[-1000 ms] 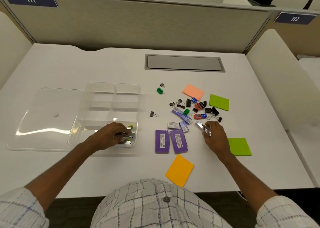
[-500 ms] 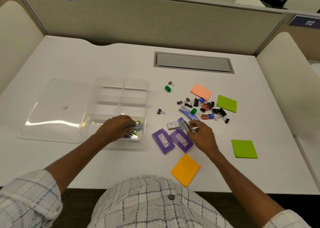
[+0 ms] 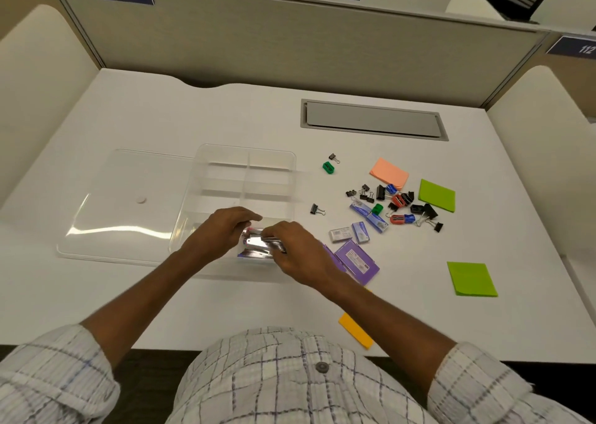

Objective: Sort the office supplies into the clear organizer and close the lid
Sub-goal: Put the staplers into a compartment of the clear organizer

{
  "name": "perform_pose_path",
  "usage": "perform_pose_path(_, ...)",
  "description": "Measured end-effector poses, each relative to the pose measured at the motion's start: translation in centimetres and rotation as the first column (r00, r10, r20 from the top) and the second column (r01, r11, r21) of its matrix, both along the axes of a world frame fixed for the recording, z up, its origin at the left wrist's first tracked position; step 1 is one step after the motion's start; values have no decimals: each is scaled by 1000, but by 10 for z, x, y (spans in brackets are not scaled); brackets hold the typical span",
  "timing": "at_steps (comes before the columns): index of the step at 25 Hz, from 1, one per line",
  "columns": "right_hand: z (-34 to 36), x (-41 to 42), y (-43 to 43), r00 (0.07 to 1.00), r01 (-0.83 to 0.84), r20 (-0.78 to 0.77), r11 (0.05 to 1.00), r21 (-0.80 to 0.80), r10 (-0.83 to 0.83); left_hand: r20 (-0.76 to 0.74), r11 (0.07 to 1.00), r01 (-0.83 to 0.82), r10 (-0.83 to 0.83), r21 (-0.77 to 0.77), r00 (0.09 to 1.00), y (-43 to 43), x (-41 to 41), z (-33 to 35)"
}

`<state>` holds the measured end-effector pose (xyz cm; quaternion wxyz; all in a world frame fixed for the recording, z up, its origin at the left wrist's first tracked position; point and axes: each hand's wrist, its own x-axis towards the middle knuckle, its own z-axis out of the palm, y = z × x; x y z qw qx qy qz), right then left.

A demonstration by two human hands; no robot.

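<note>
The clear organizer (image 3: 245,152) stands on the white desk, with its lid (image 3: 129,197) lying flat to its left. Both hands meet over the near right compartment. My right hand (image 3: 296,249) is shut on a small silver stapler (image 3: 267,241) held at that compartment. My left hand (image 3: 222,230) curls onto the staplers lying there, its fingertips touching the metal. What else the compartment holds is hidden by the hands. The other compartments look bare.
Right of the organizer lie purple boxes (image 3: 356,259), small staple boxes (image 3: 359,232), a pile of binder clips and sharpeners (image 3: 400,204), a green sharpener (image 3: 328,167) and sticky pads: salmon (image 3: 388,173), lime (image 3: 437,195), green (image 3: 471,278), orange (image 3: 354,330). A grey cable hatch (image 3: 372,122) sits behind.
My right hand picked a silver stapler from beside the staple boxes and carried it left to the organizer's near right compartment. My left hand stayed in that compartment.
</note>
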<state>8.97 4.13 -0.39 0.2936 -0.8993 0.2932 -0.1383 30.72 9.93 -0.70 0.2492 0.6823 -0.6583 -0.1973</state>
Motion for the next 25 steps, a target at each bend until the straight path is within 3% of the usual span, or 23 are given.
perform_pose_path(6,-12,3,10,1000,12,8,1000,-18,-12,-38,998,-46,44,-41,998,15,3,-5)
perform_pose_path(11,-21,-50,5,964,243,102,970,20,-244,-60,996,-25,20,-84,998,20,-17,-4)
perform_pose_path(17,-38,-125,-4,887,461,-22,885,67,-461,-42,982,146,-152,-119,987,7,-92,9)
perform_pose_path(21,-54,-155,-11,893,432,-148,901,23,-425,37,942,325,-329,87,944,-8,-140,-5)
perform_pose_path(25,-64,-173,-14,922,340,-192,940,-13,-336,200,890,324,-399,322,895,-27,-165,-25)
